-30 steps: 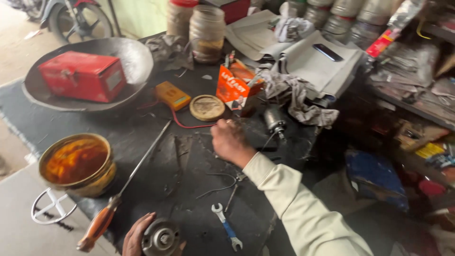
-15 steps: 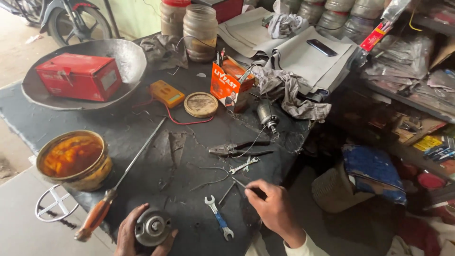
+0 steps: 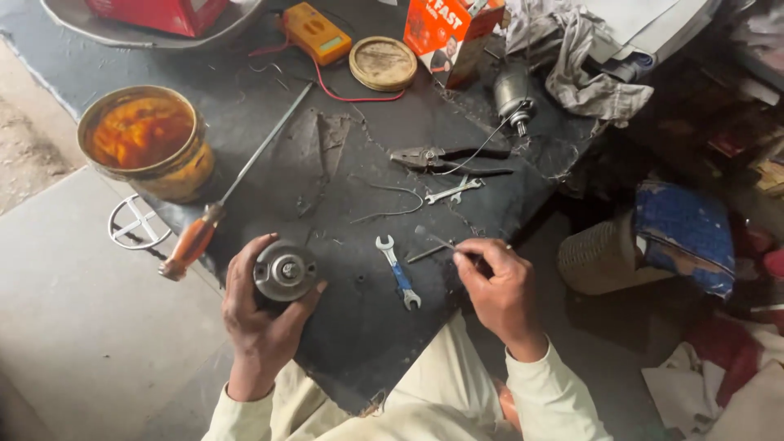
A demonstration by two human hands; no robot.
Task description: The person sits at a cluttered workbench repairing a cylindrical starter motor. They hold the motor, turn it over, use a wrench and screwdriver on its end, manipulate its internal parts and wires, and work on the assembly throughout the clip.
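Note:
My left hand (image 3: 260,320) grips a round grey metal motor part (image 3: 283,271) at the near edge of the dark work surface (image 3: 343,139). My right hand (image 3: 500,287) pinches a thin metal tool (image 3: 433,240) whose tip points up and left. Between the hands lies a small blue-handled spanner (image 3: 398,272). Pliers (image 3: 445,158) and a small silver spanner (image 3: 454,191) lie farther back.
A long screwdriver with an orange handle (image 3: 214,216) lies at the left. A tin of orange grease (image 3: 145,140), a yellow multimeter (image 3: 317,33), a round lid (image 3: 382,62), an orange box (image 3: 451,34), a small motor (image 3: 512,91) and rags (image 3: 590,77) stand at the back.
The view has moved closer and lower. My right hand drew back from the pliers toward me and now holds the thin tool. My left hand has lifted the motor part further into view.

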